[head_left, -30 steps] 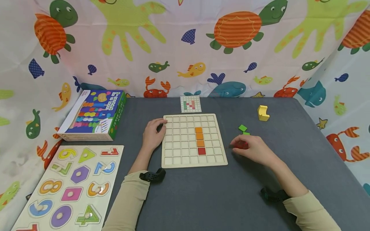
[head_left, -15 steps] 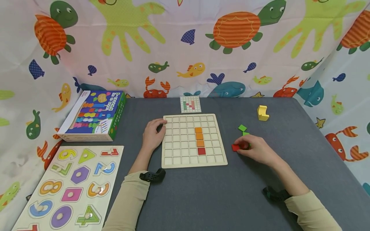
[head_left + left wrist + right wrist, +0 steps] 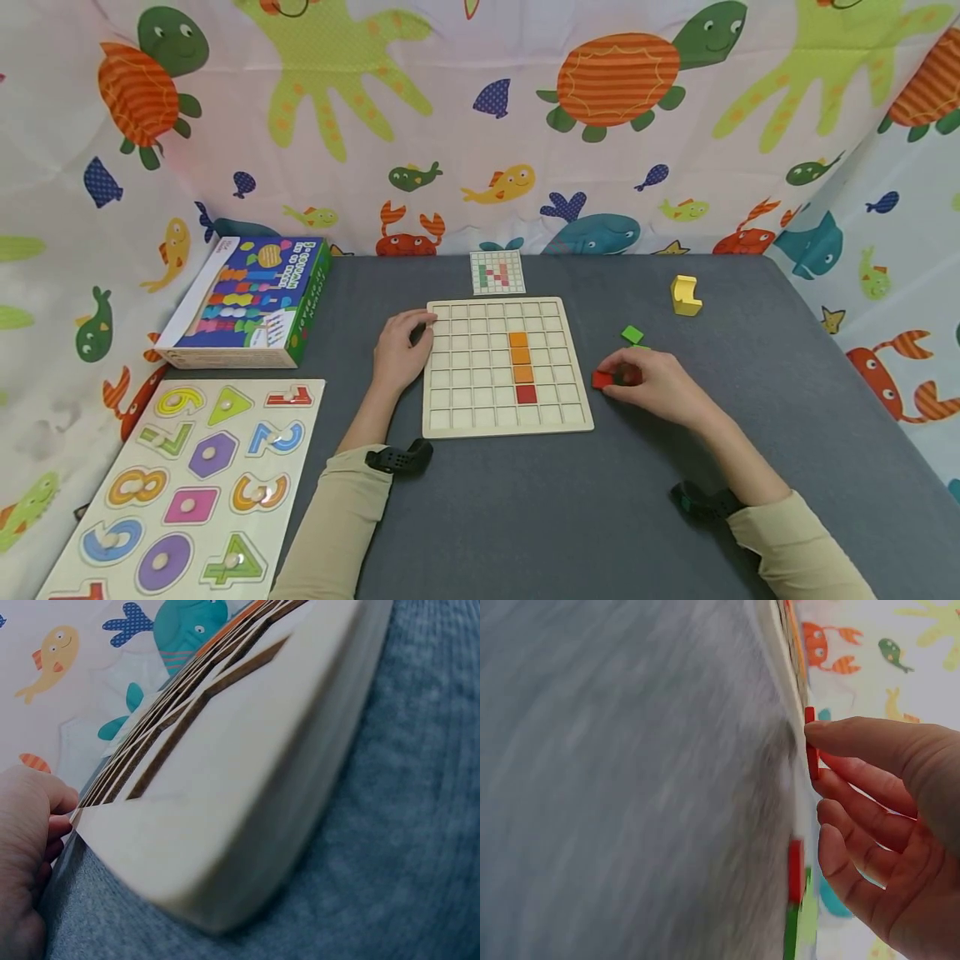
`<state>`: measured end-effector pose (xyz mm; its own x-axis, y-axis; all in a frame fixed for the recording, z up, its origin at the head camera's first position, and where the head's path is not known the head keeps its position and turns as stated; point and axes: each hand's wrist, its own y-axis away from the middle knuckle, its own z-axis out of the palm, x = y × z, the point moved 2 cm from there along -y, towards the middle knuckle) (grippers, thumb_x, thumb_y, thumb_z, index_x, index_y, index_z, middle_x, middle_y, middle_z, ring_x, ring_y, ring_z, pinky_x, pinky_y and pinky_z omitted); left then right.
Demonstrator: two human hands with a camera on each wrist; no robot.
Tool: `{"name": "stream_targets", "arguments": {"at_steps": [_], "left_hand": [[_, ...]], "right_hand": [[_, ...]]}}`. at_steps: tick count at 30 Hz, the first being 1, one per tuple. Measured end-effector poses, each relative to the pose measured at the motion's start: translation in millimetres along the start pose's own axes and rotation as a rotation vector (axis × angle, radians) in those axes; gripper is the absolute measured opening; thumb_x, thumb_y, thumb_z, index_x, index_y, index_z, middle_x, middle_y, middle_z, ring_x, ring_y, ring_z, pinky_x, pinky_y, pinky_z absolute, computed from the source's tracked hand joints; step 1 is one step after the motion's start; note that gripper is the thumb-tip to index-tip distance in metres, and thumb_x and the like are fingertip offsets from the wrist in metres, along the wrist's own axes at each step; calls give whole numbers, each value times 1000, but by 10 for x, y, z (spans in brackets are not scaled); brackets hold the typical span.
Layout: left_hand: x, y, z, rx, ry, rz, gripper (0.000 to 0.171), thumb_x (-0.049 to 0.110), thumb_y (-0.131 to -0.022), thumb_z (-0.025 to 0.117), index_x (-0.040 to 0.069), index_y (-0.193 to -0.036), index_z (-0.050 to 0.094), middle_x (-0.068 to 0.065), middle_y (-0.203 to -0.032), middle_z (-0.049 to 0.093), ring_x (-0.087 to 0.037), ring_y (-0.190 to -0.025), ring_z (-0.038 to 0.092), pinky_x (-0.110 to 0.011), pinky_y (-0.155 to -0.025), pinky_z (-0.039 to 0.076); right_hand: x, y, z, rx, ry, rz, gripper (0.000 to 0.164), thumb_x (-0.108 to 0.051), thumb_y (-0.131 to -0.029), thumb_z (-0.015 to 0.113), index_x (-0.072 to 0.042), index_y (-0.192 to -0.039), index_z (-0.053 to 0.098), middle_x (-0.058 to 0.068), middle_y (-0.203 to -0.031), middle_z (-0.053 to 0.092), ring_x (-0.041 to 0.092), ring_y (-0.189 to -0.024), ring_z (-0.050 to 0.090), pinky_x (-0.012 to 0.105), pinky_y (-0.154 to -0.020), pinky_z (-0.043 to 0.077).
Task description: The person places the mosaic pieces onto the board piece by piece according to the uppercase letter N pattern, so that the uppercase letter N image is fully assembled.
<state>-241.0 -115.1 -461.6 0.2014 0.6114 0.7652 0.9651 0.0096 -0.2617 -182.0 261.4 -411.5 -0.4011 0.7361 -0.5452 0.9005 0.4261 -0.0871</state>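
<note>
My right hand (image 3: 654, 385) pinches a small red square tile (image 3: 812, 744) between thumb and fingers, just right of the wooden grid board (image 3: 448, 423). Another red tile (image 3: 796, 871) lies by the green tiles (image 3: 808, 907) in the right wrist view; in the head view the hand partly covers that group. At the board's left edge, my left hand (image 3: 400, 354) holds on with thumb and bent fingers. Three orange tiles (image 3: 520, 356) and one red tile (image 3: 527, 394) sit in one column of the board.
A small pattern card (image 3: 497, 272) lies behind the board. A yellow notched block (image 3: 686, 296) stands at the back right. On the left are a blue and green toy box (image 3: 247, 292) and a number puzzle board (image 3: 217, 454). A patterned cloth hangs behind.
My right hand first covers the red tiles, then draws back slightly to the right and returns leftward with a red tile at its fingertips. My left hand stays at the board edge.
</note>
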Motion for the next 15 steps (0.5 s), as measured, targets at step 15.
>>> {"name": "stream_targets", "arguments": {"at_steps": [15], "left_hand": [[18,5,-4,0,6,-1,29,18,-97,56,14,-122,70,-3,-133,58,-23,-131,43,-52,-105,34]], "right_hand": [[-539,-459,357,-73,-100,-147,24,-17,-82,79,-12,-105,71,-2,-92,67,13,-76,57,27,-63,49]]}}
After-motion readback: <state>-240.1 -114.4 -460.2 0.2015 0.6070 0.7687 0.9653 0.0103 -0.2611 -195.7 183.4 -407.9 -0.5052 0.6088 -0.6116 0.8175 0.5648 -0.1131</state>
